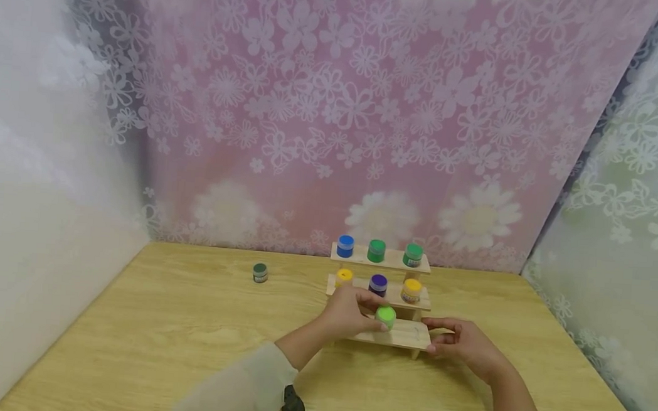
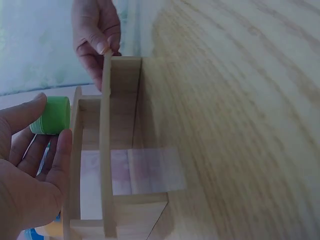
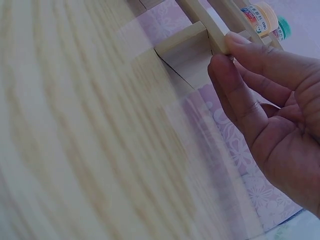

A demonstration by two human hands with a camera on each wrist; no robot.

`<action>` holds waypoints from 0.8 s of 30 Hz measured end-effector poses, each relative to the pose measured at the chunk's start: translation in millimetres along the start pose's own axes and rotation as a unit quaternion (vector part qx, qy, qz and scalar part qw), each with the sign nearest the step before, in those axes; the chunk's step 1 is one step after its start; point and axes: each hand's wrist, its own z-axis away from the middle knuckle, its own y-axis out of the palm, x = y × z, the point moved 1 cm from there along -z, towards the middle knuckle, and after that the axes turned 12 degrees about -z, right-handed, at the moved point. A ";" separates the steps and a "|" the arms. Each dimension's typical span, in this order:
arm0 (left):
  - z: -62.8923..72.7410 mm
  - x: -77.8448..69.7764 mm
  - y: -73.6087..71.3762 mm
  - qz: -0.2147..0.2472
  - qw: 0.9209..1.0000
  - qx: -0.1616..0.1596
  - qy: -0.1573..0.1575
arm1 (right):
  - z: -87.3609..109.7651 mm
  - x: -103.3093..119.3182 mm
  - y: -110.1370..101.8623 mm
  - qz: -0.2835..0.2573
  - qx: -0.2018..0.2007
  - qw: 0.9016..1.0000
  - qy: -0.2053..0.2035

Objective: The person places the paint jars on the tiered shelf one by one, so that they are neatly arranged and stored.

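Observation:
My left hand [image 1: 349, 310] pinches a small light-green paint jar [image 1: 385, 317] between thumb and fingers. In the head view the jar overlaps the lowest step of a three-tier wooden rack [image 1: 411, 335]; the left wrist view shows the same green jar [image 2: 54, 116] held above the level of that step's board [image 2: 106, 150]. At the rack's right end, my right hand [image 1: 470, 346] grips the end of the lowest board. Its thumb [image 3: 239, 39] presses on the board's edge in the right wrist view, with the fingers underneath.
A blue jar [image 1: 345, 246] and two green jars [image 1: 376, 250] stand on the top tier. On the middle tier are a yellow jar [image 1: 344, 277], a purple jar [image 1: 377, 284] and an orange-yellow jar [image 1: 411, 290]. One dark green jar [image 1: 259, 273] sits on the table, left of the rack.

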 end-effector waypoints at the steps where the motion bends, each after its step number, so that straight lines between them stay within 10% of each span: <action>1: -0.3 0.4 2.6 -0.008 1.000 -0.002 0.000 | 0.6 0.2 0.4 -0.002 0.002 1.000 0.002; 24: -10.1 6.7 27.6 -0.053 0.999 -0.002 0.007 | 1.4 -0.5 -0.5 -0.008 0.008 1.000 0.004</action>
